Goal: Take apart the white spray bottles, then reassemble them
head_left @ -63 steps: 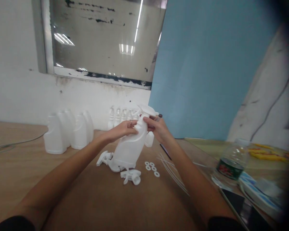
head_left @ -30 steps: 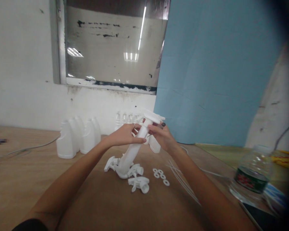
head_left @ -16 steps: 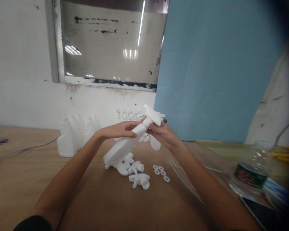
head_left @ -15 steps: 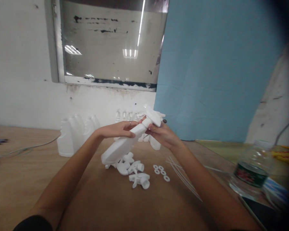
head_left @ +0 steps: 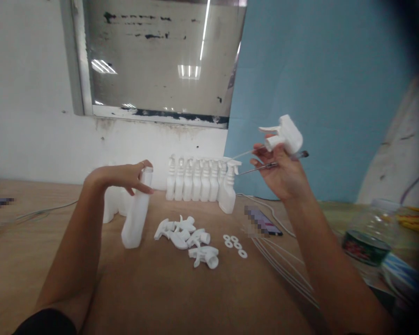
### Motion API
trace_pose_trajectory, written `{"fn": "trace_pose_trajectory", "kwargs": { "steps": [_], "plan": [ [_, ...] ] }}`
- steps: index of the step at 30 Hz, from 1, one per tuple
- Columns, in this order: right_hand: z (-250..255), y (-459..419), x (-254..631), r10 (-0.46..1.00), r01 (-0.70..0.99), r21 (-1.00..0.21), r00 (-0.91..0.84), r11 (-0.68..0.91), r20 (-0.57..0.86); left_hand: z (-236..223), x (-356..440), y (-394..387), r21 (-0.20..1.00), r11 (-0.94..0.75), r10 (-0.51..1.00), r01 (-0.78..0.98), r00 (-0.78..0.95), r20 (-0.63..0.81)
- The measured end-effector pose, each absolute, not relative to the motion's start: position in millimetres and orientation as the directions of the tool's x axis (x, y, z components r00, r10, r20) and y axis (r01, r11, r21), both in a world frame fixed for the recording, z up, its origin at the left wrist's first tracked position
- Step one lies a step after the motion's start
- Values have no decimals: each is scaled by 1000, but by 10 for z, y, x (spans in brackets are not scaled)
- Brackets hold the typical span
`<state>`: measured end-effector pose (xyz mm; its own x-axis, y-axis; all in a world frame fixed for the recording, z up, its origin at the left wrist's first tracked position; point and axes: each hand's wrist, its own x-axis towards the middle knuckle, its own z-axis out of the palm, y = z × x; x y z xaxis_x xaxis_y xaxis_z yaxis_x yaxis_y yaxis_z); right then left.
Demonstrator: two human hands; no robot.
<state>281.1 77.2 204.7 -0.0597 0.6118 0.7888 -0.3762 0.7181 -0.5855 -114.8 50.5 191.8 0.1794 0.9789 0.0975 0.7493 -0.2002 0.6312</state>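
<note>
Just left of the loose heap of white plastic spray heads point(head_left: 179, 239), my left hand point(head_left: 125, 177) is grasping a tall, flat-sided, cloudy white plastic bottle point(head_left: 136, 223) by its neck; the bottle is leaning slightly, and I cannot tell whether its base is touching the brown wooden table point(head_left: 153, 288). Above and right of the heap, my right hand point(head_left: 282, 172) is gripping a white plastic trigger sprayer point(head_left: 290, 135), a thin translucent tube point(head_left: 244, 154) apparently running from its collar, and is also holding a slim metal-shafted tool point(head_left: 256, 169). Behind the heap, white plastic spray bottles point(head_left: 205, 184) are standing in a row; to its right, flat white rings point(head_left: 242, 254) are lying. I am judging the bottle light, smooth and squeezable, its stiffer neck offering the surer hold; the tube is looking bendy, so I am favouring the sprayer's solid body.
</note>
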Motion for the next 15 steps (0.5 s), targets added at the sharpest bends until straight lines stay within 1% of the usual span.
{"fn": "trace_pose_trajectory", "kwargs": {
  "steps": [3, 5, 10, 15],
  "plan": [
    [2102, 813, 2934, 594, -371, -553, -6, 746, 805, 1886, -1336, 613, 606, 9, 996, 796, -63, 69],
    [2129, 821, 2978, 604, -368, -559, 10, 743, 797, 1863, -1413, 701, 597, 92, 986, 797, -155, 54],
    [2156, 795, 3011, 654, -359, -610, 0, 706, 757, 1817, -1461, 855, 582, 228, 958, 780, -285, 7],
    [2173, 785, 3017, 697, -355, -636, 63, 685, 715, 1770, -1459, 909, 560, 313, 933, 767, -359, -30]
  ]
}}
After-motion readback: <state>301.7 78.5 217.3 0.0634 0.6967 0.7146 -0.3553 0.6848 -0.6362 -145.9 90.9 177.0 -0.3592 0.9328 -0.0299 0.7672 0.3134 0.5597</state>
